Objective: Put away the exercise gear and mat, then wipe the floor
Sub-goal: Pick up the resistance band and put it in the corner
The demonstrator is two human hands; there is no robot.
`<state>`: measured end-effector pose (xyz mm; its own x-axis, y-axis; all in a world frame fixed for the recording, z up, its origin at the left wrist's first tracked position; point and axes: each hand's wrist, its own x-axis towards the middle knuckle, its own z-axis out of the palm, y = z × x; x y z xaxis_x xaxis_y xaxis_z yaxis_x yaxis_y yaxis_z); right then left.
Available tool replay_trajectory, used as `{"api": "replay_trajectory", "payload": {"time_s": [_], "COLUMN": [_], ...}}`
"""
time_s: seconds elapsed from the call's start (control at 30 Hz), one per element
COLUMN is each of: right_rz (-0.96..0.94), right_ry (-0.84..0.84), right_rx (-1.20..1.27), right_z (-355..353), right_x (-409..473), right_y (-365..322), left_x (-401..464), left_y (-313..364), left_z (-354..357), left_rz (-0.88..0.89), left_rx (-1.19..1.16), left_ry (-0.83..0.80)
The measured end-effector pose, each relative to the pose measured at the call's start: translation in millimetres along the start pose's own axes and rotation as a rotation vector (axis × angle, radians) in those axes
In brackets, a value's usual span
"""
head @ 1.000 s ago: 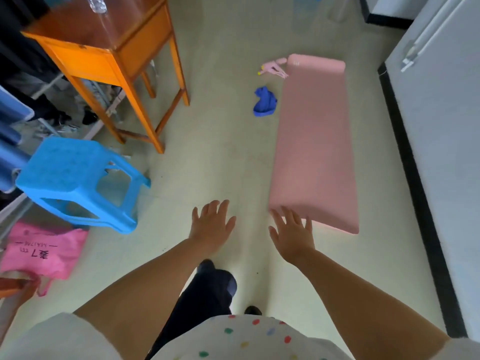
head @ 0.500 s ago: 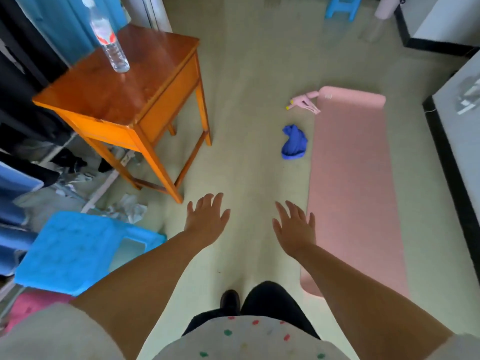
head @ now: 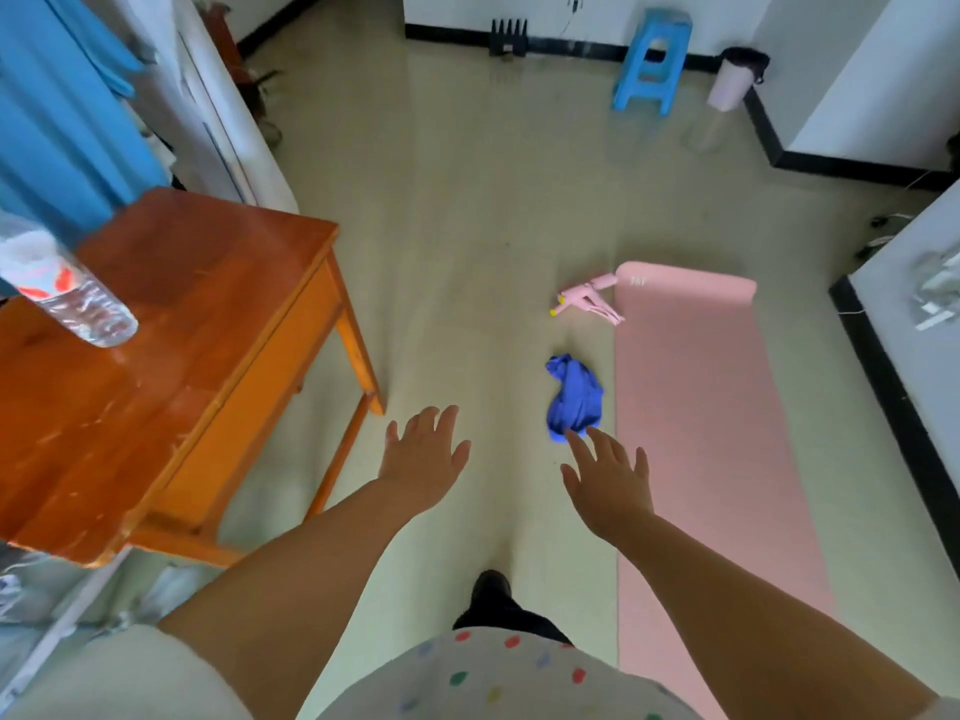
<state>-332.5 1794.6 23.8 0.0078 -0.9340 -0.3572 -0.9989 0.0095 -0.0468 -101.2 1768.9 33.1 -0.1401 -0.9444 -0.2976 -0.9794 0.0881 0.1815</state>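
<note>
A pink exercise mat (head: 696, 407) lies flat on the floor at the right. A pink piece of exercise gear (head: 589, 301) with a yellow tip lies at the mat's far left corner. A crumpled blue cloth (head: 574, 397) sits on the floor beside the mat's left edge. My left hand (head: 423, 457) and my right hand (head: 610, 480) are stretched out in front of me above the floor, fingers spread, holding nothing. The right fingertips appear just below the cloth.
An orange wooden table (head: 171, 356) with a plastic water bottle (head: 67, 293) stands at the left. A blue stool (head: 652, 59) and a pink bin (head: 735, 77) stand by the far wall. A white cabinet (head: 919, 324) borders the right.
I have walked forward along the mat; the table, cloth and pink gear have come closer and the far wall has come into view. Both hands stay spread and empty.
</note>
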Motion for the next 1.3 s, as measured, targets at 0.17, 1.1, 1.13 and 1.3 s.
{"api": "replay_trajectory", "payload": {"time_s": [0.17, 1.1, 1.13, 1.3], "right_rz": [0.011, 0.578, 0.582, 0.615], "right_ry": [-0.008, -0.124, -0.144, -0.193], "right_rx": [0.014, 0.363, 0.390, 0.410], "right_z": [-58, -188, -195, -224], "right_x": [113, 640, 658, 731], "right_y": [-13, 77, 87, 136], "left_x": [105, 772, 793, 900], "left_y": [-21, 56, 64, 101], "left_z": [-44, -217, -222, -237], "left_rz": [0.015, 0.572, 0.569, 0.481], "left_rx": [0.044, 0.246, 0.248, 0.222], "left_ry": [0.017, -0.243, -0.268, -0.309]}}
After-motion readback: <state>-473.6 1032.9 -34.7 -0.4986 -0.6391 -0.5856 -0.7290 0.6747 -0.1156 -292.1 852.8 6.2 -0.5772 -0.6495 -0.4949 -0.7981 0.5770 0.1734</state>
